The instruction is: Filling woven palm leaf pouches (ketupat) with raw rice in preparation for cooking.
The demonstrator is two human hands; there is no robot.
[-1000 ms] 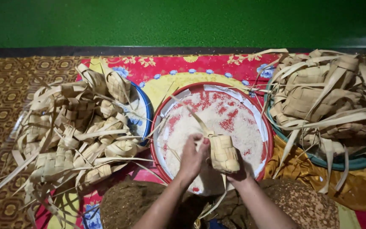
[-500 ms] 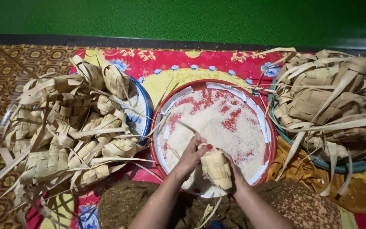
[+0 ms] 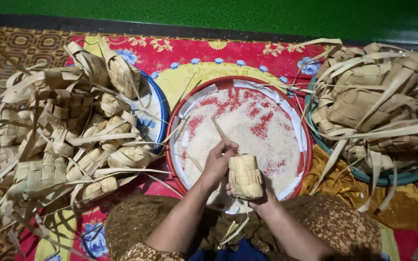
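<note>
A woven palm-leaf pouch (image 3: 245, 176) is held upright over the near rim of a red tray (image 3: 228, 83) spread with white rice (image 3: 247, 130). My right hand (image 3: 260, 199) cups the pouch from below and behind. My left hand (image 3: 218, 162) is at the pouch's top left corner, fingers pinched together against it, with a thin leaf strip (image 3: 217, 128) sticking up past them. Loose leaf ends (image 3: 233, 231) hang down from the pouch between my forearms.
A heap of woven pouches (image 3: 68, 140) covers a blue-rimmed dish (image 3: 159, 108) at left. Another heap (image 3: 373, 106) fills a green basin (image 3: 397, 178) at right. All sit on a red flowered cloth (image 3: 170, 53) over a patterned mat (image 3: 15, 46); a green wall runs behind.
Both hands with the pouch dropped slightly toward me, from over the rice to the tray's near rim. My left hand stays pressed at the pouch's top.
</note>
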